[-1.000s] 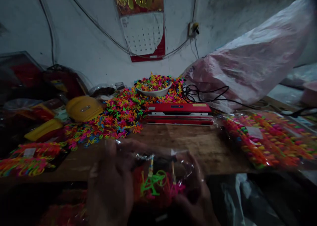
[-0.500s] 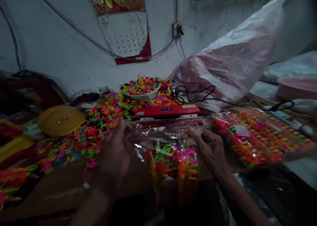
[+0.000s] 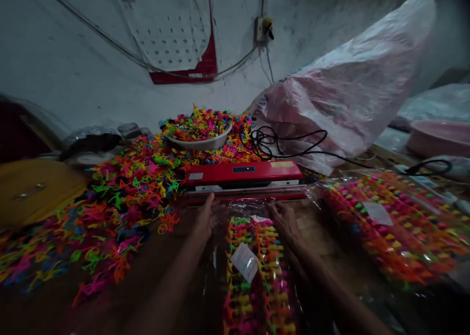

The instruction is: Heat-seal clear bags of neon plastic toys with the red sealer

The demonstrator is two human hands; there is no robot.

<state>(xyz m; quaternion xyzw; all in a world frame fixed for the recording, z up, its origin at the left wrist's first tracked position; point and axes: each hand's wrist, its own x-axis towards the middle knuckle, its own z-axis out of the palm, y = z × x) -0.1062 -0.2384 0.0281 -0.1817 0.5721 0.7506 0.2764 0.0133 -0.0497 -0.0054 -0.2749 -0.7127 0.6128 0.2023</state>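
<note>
A clear plastic bag lies stretched out in front of me, filled with rows of small bright plastic figures and a white label. My left hand is closed at the left corner of its mouth, the fingertips partly hidden in the dim light. At the opposite corner, my right hand pinches the film between thumb and fingers. Just beyond both hands sits a red bag sealer with a small orange light lit. The bag's top edge reaches close to the sealer's front; whether it touches the jaw I cannot tell.
Loose colourful plastic figures spread over the left of the table around a heaped white bowl. To the right lies another filled bag. Behind are a black cord and a large plastic sack. A yellow lid is at left.
The bag has been laid down flatter and its label now shows. Both hands have moved closer together and in toward the sealer. My view has tilted downward.
</note>
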